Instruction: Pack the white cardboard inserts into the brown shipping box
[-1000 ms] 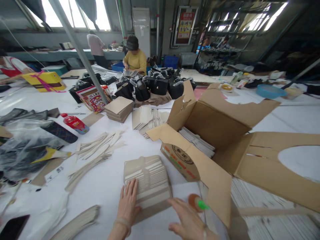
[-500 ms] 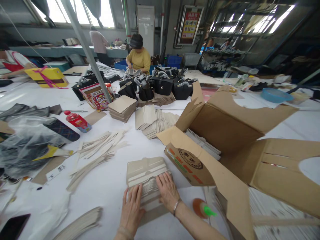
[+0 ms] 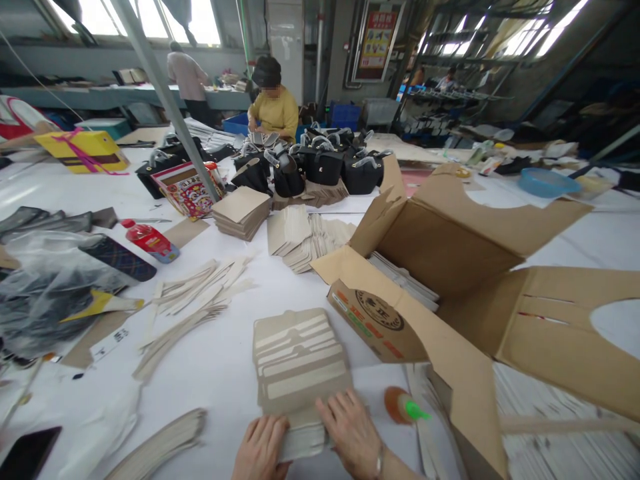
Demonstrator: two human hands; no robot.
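Note:
A row of overlapping grey-beige card pieces lies fanned out on the white table before me, with pale strips showing across them. At its near end, a small stack of the same card pieces sits between my hands. My left hand grips the stack's left side, fingers curled over the top edge. On the opposite side, my right hand holds the stack with its fingers bent over the corner. Both thumbs are mostly hidden. To the right of my right hand lies a brown bottle with a green nozzle.
An open cardboard box stands at the right. Card stacks, black handbags and a slanted metal pole are farther back. Loose strips, a red bottle and a phone lie left. A person in yellow works opposite.
Both hands have moved toward me, from the middle of the card pieces to their near end. The pieces now lie spread more widely, with more of their surfaces uncovered.

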